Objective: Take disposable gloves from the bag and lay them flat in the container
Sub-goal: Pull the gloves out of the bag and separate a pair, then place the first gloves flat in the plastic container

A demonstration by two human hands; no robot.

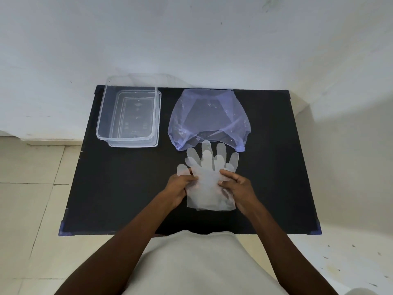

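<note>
A stack of translucent disposable gloves (pixel 209 177) lies on the black table, fingers pointing away from me toward the bag. My left hand (pixel 178 186) pinches the stack's left edge and my right hand (pixel 238 186) pinches its right edge. The blue see-through bag (pixel 209 118) rests flat just beyond the gloves, its mouth facing me. A clear plastic container (pixel 128 116) stands at the table's far left, with nothing visible inside it.
The black table (pixel 119 188) has blue corner guards and ends close to my lap. A white wall rises right behind it. Pale floor tiles lie to the left and right.
</note>
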